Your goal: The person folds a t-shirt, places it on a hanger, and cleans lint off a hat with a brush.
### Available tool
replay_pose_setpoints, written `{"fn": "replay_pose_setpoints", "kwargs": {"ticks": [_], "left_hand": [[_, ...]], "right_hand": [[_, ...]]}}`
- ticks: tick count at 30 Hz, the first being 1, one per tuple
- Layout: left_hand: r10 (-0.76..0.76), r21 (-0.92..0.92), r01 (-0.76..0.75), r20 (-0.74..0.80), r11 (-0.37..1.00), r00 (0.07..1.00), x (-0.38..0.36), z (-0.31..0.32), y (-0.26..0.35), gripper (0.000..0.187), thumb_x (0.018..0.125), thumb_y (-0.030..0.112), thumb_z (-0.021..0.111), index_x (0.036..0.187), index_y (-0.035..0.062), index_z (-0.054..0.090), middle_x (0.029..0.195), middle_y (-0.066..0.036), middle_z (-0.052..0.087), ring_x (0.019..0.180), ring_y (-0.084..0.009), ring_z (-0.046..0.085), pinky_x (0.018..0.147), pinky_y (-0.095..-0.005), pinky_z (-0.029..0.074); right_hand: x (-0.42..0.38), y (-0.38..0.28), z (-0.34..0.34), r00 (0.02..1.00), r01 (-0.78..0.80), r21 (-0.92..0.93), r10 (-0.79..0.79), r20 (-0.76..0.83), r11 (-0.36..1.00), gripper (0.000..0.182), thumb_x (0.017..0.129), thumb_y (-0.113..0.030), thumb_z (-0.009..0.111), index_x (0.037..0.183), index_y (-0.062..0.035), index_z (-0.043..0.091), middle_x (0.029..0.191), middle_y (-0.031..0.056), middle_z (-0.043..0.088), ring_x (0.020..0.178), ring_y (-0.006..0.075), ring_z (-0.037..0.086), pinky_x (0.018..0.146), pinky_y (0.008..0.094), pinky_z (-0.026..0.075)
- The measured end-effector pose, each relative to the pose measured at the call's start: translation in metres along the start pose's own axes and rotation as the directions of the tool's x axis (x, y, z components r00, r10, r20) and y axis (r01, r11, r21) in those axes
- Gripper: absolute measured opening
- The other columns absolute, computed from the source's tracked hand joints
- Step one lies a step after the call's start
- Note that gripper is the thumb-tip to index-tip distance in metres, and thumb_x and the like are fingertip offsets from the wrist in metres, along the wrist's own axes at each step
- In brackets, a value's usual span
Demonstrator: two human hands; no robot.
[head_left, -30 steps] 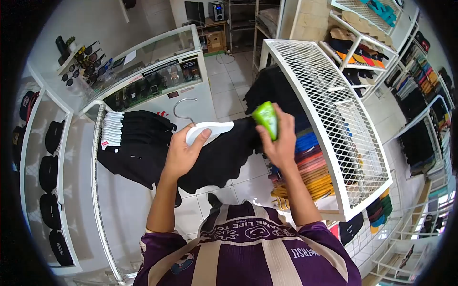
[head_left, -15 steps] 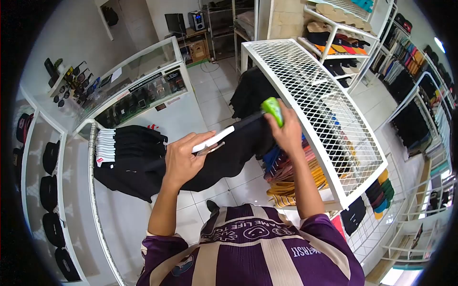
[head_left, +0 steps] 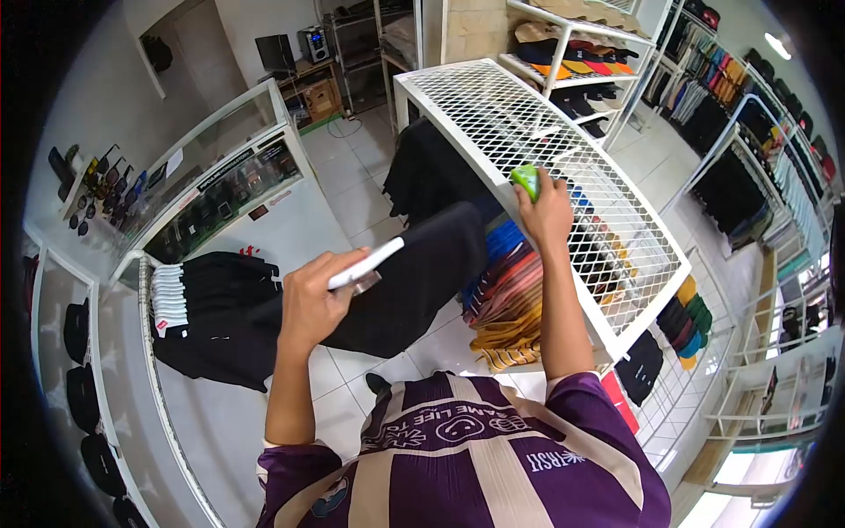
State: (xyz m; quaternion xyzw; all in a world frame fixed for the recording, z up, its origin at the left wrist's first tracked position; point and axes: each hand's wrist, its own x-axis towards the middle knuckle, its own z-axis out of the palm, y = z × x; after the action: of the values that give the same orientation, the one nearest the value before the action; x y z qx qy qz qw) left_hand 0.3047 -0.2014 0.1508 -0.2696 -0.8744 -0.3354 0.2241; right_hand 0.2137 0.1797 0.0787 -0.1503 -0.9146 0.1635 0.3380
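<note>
My left hand (head_left: 317, 297) is closed round a white hanger (head_left: 366, 263) that carries a black garment (head_left: 405, 290). The garment hangs down in front of me and its far part is slightly blurred. My right hand (head_left: 547, 214) grips a small bright green object (head_left: 526, 181) over the edge of the white mesh-topped rack (head_left: 607, 229); what the object is I cannot make out. Folded clothes (head_left: 506, 299) in red, yellow and blue lie beneath that rack, beside the black garment.
On the left, black garments (head_left: 220, 304) hang from a white rail (head_left: 148, 352). Behind them stands a glass display counter (head_left: 290, 189). Shelves of caps (head_left: 563, 53) rise at the back. More clothes (head_left: 731, 189) hang at the right. Tiled floor (head_left: 343, 158) runs between the counter and the mesh rack.
My right hand and the green object have moved away from the black garment, right and up over the mesh rack. My left hand has shifted slightly left with the hanger. The view has shifted.
</note>
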Motion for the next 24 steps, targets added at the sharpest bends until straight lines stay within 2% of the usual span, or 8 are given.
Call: {"fn": "replay_pose_setpoints", "kwargs": {"ticks": [6, 8, 10, 12, 15, 18, 22, 24], "left_hand": [[-0.361, -0.239, 0.364, 0.056, 0.900, 0.931, -0.017, 0.009, -0.030, 0.025, 0.094, 0.019, 0.077, 0.107, -0.0026, 0.074, 0.086, -0.013, 0.075, 0.072, -0.0192, 0.067, 0.069, -0.0329, 0.053], [-0.458, -0.269, 0.458, 0.069, 0.847, 0.886, -0.027, 0.010, -0.040, 0.028, 0.096, 0.023, 0.076, 0.105, -0.0031, 0.073, 0.082, -0.010, 0.073, 0.070, -0.0146, 0.064, 0.066, -0.0312, 0.052], [-0.628, -0.415, 0.634, 0.172, 0.652, 0.759, -0.038, 0.008, -0.046, 0.030, 0.098, 0.028, 0.075, 0.102, -0.0010, 0.072, 0.076, -0.004, 0.067, 0.069, -0.0088, 0.059, 0.061, -0.0274, 0.048], [-0.697, -0.561, 0.650, 0.170, 0.512, 0.696, -0.048, 0.012, -0.056, 0.028, 0.099, 0.025, 0.075, 0.114, 0.0015, 0.071, 0.081, 0.002, 0.063, 0.064, -0.0037, 0.052, 0.056, -0.0211, 0.040], [-0.761, -0.789, 0.545, 0.162, 0.283, 0.629, -0.062, 0.024, -0.076, 0.037, 0.098, 0.029, 0.075, 0.125, 0.0061, 0.063, 0.085, 0.001, 0.063, 0.068, -0.0062, 0.056, 0.060, -0.0223, 0.045], [-0.808, -0.984, 0.179, 0.124, -0.023, 0.576, -0.068, 0.054, -0.095, 0.050, 0.099, 0.031, 0.070, 0.140, 0.0118, 0.050, 0.103, -0.004, 0.064, 0.085, -0.0133, 0.064, 0.076, -0.0295, 0.053], [-0.866, -0.999, -0.040, -0.003, -0.020, 0.501, -0.072, 0.059, -0.089, 0.068, 0.101, 0.028, 0.066, 0.159, 0.0136, 0.032, 0.126, -0.010, 0.057, 0.118, -0.0250, 0.061, 0.103, -0.0418, 0.048], [-0.871, -0.995, 0.083, -0.002, 0.050, 0.491, -0.083, 0.044, -0.077, 0.090, 0.101, 0.025, 0.068, 0.167, 0.0082, 0.009, 0.131, -0.013, 0.057, 0.127, -0.0269, 0.059, 0.113, -0.0447, 0.043]], "right_hand": [[0.014, 0.047, 0.033, 0.999, 0.012, -0.217, -0.003, 0.042, 0.976, 0.069, 0.084, -0.053, 0.078, 0.140, -0.0148, 0.063, 0.115, 0.0201, 0.068, 0.101, 0.0410, 0.067, 0.084, 0.0552, 0.051], [0.007, 0.038, 0.030, 0.955, 0.114, -0.261, -0.178, -0.236, 0.959, 0.069, 0.088, -0.053, 0.076, 0.142, -0.0117, 0.062, 0.115, 0.0205, 0.069, 0.101, 0.0408, 0.067, 0.084, 0.0561, 0.050], [-0.004, -0.005, 0.013, 0.931, 0.198, -0.111, -0.223, -0.290, 0.974, 0.068, 0.091, -0.049, 0.075, 0.141, -0.0059, 0.062, 0.114, 0.0214, 0.069, 0.100, 0.0412, 0.066, 0.084, 0.0535, 0.050], [-0.035, -0.066, -0.013, 0.975, 0.211, 0.335, -0.220, -0.011, 0.918, 0.056, 0.093, -0.035, 0.078, 0.133, 0.0014, 0.065, 0.112, 0.0223, 0.069, 0.099, 0.0398, 0.067, 0.088, 0.0457, 0.053], [-0.110, -0.138, -0.022, 0.784, 0.108, 0.771, -0.530, 0.322, 0.627, 0.054, 0.089, -0.034, 0.082, 0.129, -0.0006, 0.068, 0.110, 0.0196, 0.071, 0.088, 0.0307, 0.070, 0.080, 0.0395, 0.057], [-0.173, -0.178, -0.026, 0.428, -0.065, 0.696, -0.610, 0.667, 0.715, 0.077, 0.084, -0.042, 0.085, 0.144, -0.0019, 0.057, 0.118, 0.0236, 0.070, 0.094, 0.0345, 0.072, 0.083, 0.0423, 0.058], [-0.197, -0.176, 0.005, 0.392, 0.093, 0.677, -0.652, 0.649, 0.730, 0.054, 0.089, -0.012, 0.069, 0.138, 0.0018, 0.050, 0.116, 0.0346, 0.067, 0.103, 0.0524, 0.067, 0.092, 0.0558, 0.053], [-0.185, -0.173, 0.007, 0.374, 0.216, 0.679, -0.702, 0.606, 0.701, 0.045, 0.093, -0.012, 0.066, 0.134, 0.0020, 0.054, 0.111, 0.0345, 0.068, 0.100, 0.0522, 0.067, 0.088, 0.0564, 0.053]]}}
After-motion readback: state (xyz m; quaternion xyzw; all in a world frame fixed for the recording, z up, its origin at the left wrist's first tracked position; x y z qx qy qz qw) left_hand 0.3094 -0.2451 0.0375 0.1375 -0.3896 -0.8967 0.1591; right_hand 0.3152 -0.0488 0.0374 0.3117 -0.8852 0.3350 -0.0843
